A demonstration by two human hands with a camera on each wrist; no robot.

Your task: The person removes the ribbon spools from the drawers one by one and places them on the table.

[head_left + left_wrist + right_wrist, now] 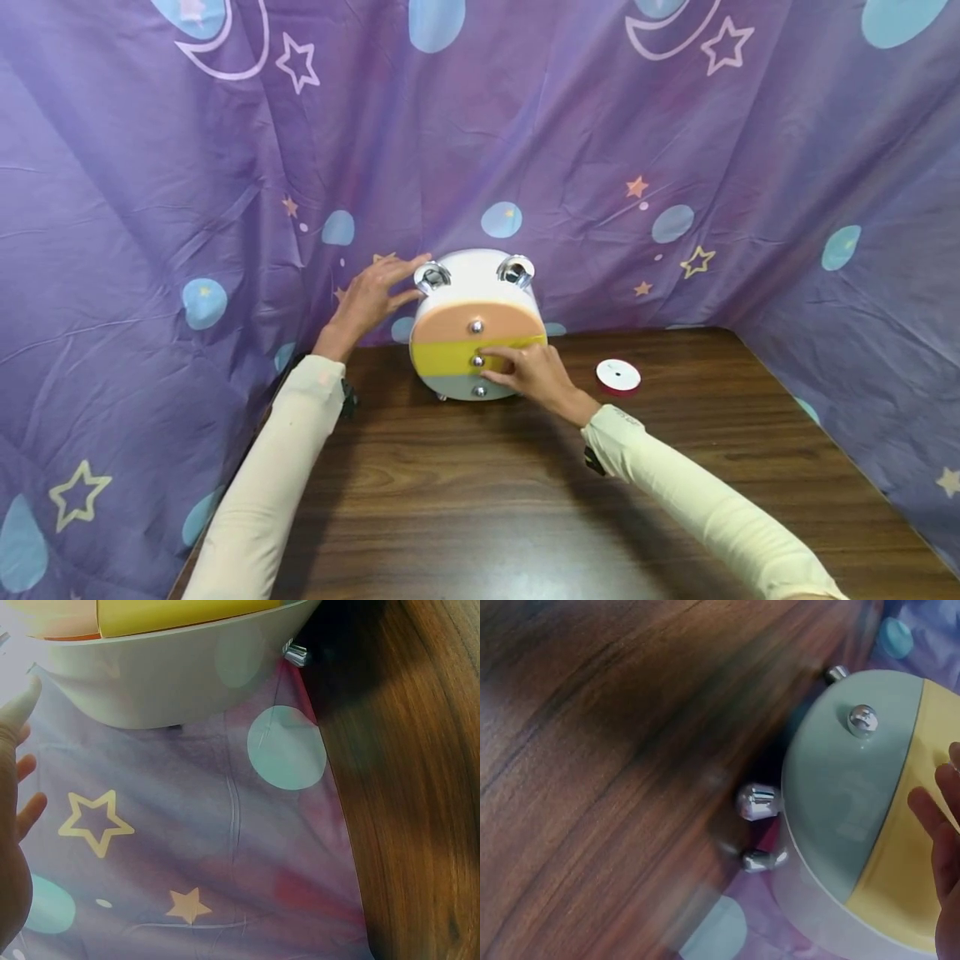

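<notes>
Purple cloth [465, 150] printed with stars hangs round a wood-grain worktop [450, 500]. At the back of that worktop, close to the cloth, stands a round-fronted case [446, 346], white on top, its face banded peach, yellow and grey-green. Both hands are up at it, well apart from one another: the left hand [369, 293] and the right hand [536, 373] have their fingers parted, clamped on nothing that I can make out. A white-faced spool [611, 368] with a red edge lies just beyond the right hand. Next in size comes a chrome bell [433, 277] atop the case, with the left finger and thumb beside it — touching or not, I can't tell.

The middle knob [477, 361] sits by the gap between right thumb and finger, so I'd judge the step to be taking hold of it; the next move calls for a straight pinch, with the case steadied. The right wrist view misses that knob but shows the lower knob [862, 720] close up and chrome feet [759, 802] that the head view mostly hides.
</notes>
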